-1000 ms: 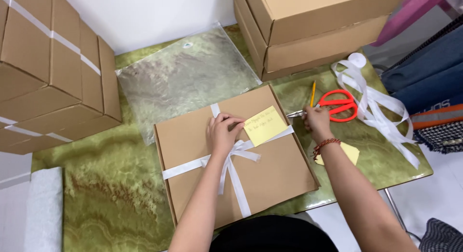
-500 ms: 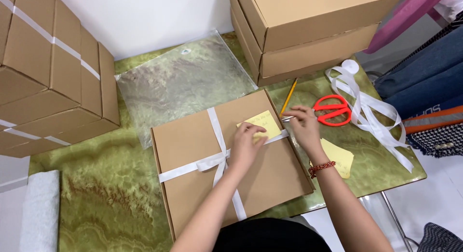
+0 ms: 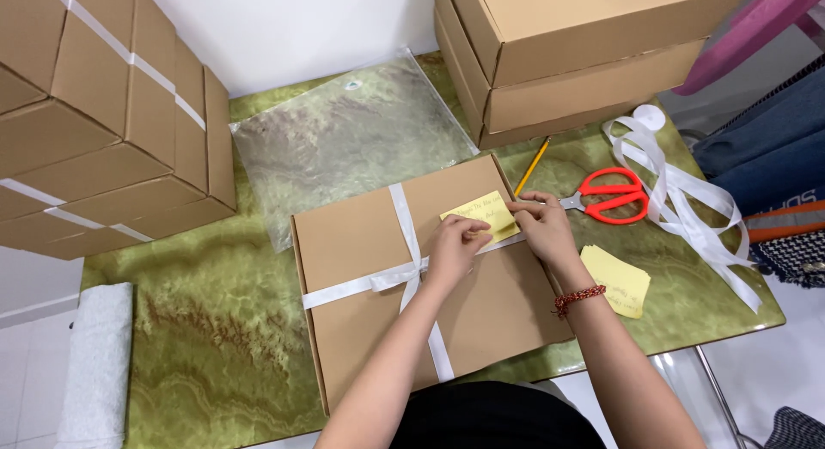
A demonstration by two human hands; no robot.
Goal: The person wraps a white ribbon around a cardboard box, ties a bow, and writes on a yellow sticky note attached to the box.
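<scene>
A flat brown cardboard box tied crosswise with white ribbon lies on the green marble-patterned table. A yellow sticky note sits on the box's upper right part. My left hand presses its fingertips on the note's lower left edge. My right hand, with a red bead bracelet at the wrist, pinches the note's right edge by the ribbon.
Red-handled scissors, a yellow pencil, a pad of yellow notes and loose white ribbon lie to the right. A clear plastic bag lies behind the box. Stacked cartons stand at the back left and back right.
My left hand moved from the ribbon knot right onto the yellow note. My right hand came in from near the scissors to the note's right edge.
</scene>
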